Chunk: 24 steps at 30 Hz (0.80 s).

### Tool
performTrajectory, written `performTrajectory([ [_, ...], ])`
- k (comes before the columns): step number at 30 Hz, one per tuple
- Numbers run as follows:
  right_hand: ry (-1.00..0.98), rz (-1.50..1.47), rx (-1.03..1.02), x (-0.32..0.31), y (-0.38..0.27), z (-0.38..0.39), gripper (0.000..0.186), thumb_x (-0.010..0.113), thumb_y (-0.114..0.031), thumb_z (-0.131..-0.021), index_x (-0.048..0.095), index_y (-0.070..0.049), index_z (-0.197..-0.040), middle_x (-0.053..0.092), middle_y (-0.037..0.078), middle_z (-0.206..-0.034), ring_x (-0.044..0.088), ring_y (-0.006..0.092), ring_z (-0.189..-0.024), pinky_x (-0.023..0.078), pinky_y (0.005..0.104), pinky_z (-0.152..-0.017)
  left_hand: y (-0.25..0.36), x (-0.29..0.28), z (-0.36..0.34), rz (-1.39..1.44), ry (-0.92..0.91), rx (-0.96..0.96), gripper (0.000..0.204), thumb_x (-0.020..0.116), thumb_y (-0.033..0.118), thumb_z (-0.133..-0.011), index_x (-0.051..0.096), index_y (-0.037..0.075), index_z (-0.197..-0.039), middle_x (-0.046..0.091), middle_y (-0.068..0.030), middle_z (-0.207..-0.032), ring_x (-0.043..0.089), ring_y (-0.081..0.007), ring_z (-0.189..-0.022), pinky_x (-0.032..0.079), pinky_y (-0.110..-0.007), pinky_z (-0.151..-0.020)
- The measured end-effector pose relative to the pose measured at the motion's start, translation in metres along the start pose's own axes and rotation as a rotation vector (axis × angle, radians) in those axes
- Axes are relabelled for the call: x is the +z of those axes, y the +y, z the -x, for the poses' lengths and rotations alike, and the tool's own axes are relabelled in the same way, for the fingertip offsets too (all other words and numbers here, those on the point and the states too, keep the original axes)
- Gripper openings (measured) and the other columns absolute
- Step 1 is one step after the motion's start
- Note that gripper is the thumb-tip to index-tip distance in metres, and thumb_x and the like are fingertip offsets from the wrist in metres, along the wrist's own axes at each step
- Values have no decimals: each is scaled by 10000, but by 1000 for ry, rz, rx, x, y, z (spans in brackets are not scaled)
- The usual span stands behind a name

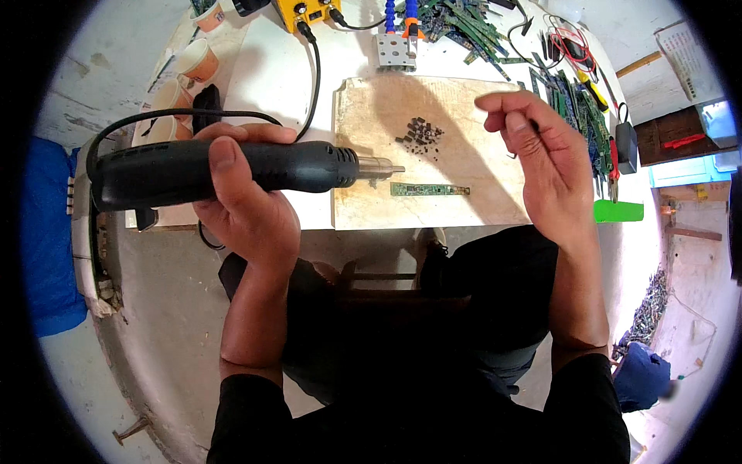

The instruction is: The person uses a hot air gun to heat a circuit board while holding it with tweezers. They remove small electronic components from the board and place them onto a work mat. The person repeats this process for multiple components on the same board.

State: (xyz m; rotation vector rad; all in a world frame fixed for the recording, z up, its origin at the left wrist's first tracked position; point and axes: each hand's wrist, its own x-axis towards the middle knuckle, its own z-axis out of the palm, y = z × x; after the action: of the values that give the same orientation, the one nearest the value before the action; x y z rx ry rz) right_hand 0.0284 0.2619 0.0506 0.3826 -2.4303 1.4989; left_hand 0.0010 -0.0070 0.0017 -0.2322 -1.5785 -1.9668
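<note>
My left hand [243, 201] is wrapped round a black hot-air gun [278, 166], which lies sideways in the air with its metal nozzle pointing right. Below the nozzle a narrow green circuit board [429, 189] rests on a stained beige work board [363, 108]. A small heap of tiny dark parts [420, 133] sits farther back on it. My right hand [549, 170] is raised over the board's right side, fingers curled with the forefinger partly stretched out; a small dark bit shows by its fingertips, too hidden to name.
Paper cups [195, 62] stand at left. A yellow cabled device [301, 9] and a blue flexible-arm stand [396, 42] are behind. Piles of circuit strips [464, 31], red test leads [578, 54], pliers [614, 158] and a green pad [618, 211] line the back and right.
</note>
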Motion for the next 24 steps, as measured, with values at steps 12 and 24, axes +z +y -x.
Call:
performTrajectory([
  [12, 5, -385, 157, 30, 10, 17, 316, 453, -228, -1102, 651, 4, -1187, 644, 34, -982, 537, 85, -895, 452, 246, -831, 5, 12, 8, 48, 18, -92, 265, 588, 243, -990, 512, -1, -1058, 686, -162, -788, 674, -182, -723, 550, -281, -740],
  [24, 20, 90, -31, 24, 6, 22, 456, 402, -323, -1107, 682, 36, -1133, 531, 47, -915, 508, 129, -876, 407, 259, -815, 3, 12, 10, 21, -47, -36, 218, 581, 185, -1006, 522, -20, -1050, 694, -145, -784, 687, -159, -744, 554, -273, -747],
])
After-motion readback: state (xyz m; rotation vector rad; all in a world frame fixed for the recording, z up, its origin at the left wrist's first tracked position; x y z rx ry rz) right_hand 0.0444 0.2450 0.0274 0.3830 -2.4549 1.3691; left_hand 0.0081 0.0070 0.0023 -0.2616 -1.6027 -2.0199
